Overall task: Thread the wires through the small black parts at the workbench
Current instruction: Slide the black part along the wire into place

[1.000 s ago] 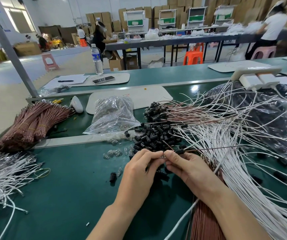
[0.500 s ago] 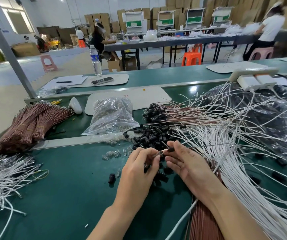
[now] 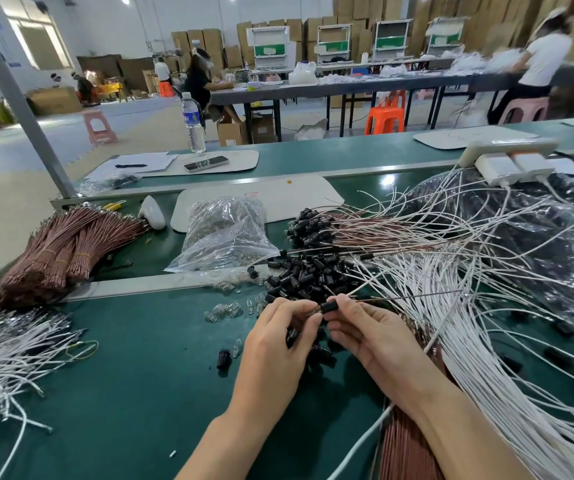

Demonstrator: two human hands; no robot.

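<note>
Two hands meet just right of the frame's centre over one small black part (image 3: 330, 307). The right hand (image 3: 372, 337) pinches it between thumb and forefinger. The left hand (image 3: 275, 344), fingers curled, pinches a small clear piece (image 3: 313, 311) at the part's left mouth. Whether the dark bits under its palm are held cannot be told. One thin dark wire (image 3: 417, 295) runs from the part toward the right. Directly above the hands lies a pile of black parts (image 3: 309, 275), too many to count, and one stray black part (image 3: 223, 358) lies left of the left hand. Loose clear bulbs (image 3: 223, 311) are scattered nearby, below one plastic bag (image 3: 224, 233). Banded brown wire bundles (image 3: 63, 251) lie at mid left, white wires (image 3: 1, 355) at lower left, and a larger spread of white wires (image 3: 486, 323) fills the right. The surface is a green workbench mat (image 3: 122, 393). One water bottle (image 3: 193, 123) stands above centre left, and one power strip (image 3: 507, 152) with two white chargers sits at upper right. Behind is a hall with stacked cardboard boxes (image 3: 195, 43), long tables, one orange stool (image 3: 384, 119) and two pink ones.
</note>
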